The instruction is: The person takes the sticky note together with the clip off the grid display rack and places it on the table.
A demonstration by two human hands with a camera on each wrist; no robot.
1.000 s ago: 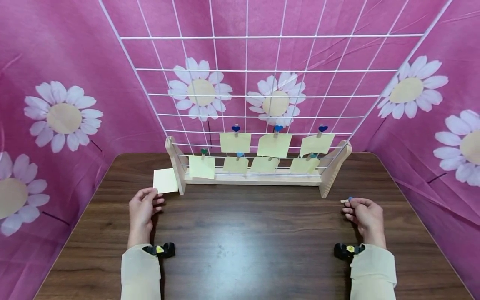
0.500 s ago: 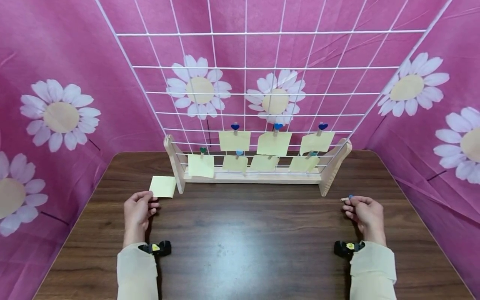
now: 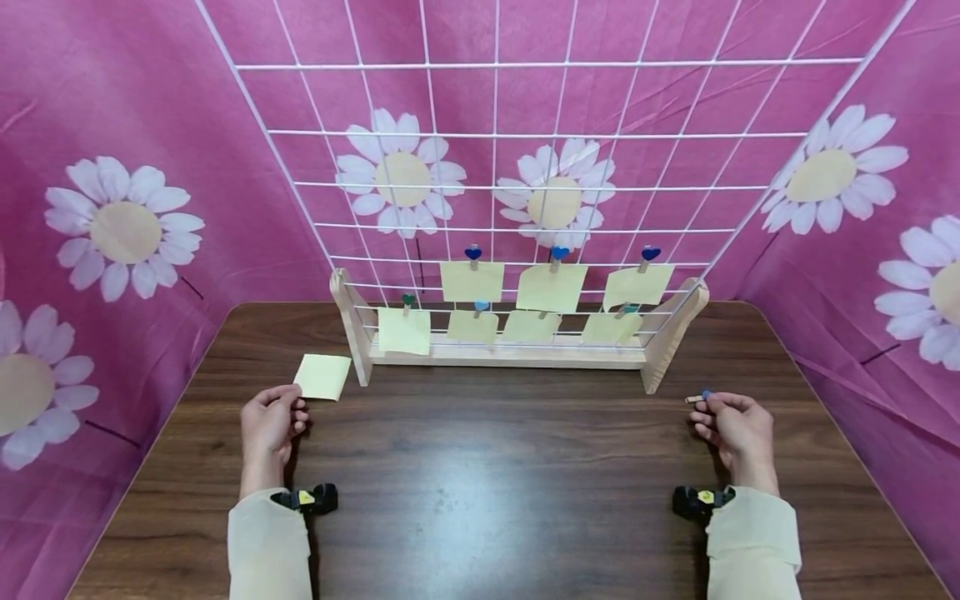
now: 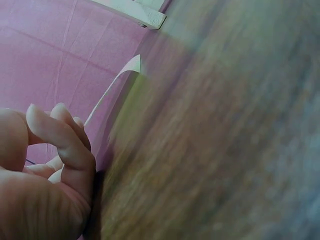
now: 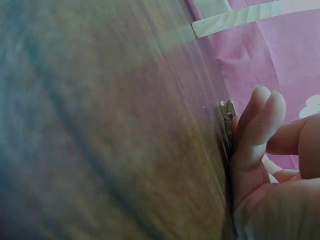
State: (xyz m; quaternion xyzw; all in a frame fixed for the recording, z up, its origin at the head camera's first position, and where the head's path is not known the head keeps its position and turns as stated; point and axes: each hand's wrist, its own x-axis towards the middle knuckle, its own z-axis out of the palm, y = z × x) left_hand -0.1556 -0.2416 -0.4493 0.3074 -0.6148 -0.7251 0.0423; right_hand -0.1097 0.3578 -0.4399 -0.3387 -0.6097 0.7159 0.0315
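While the left hand [image 3: 268, 425] pinches a loose yellow note [image 3: 324, 377] by its near left corner, the right hand [image 3: 741, 427] holds a small wooden peg [image 3: 693, 399] between thumb and fingertips, its blue end up against the fingers and its bare wooden tip pointing left; both hands are narrow in their grip, low over the brown tabletop [image 3: 480, 450] and well apart. The loose yellow note reaches away from the fingers to just beside the left foot [image 3: 351, 329] of a wooden stand, and the left wrist view shows its far edge curling upward; the small wooden peg is to the right of the right foot [image 3: 671, 342] and nearer the person. Between those feet rises a white wire grid [image 3: 496, 134]; seven yellow notes [image 3: 471, 283] hang low on it, three in the upper row and four in the lower. Heart-topped pegs [image 3: 473, 253] hold the upper three, two dark blue and the middle one brighter; below, green, light blue and teal tops show, the third note's peg top being hidden. Behind stands pink cloth [image 3: 232, 208] printed with white flowers [image 3: 405, 179].
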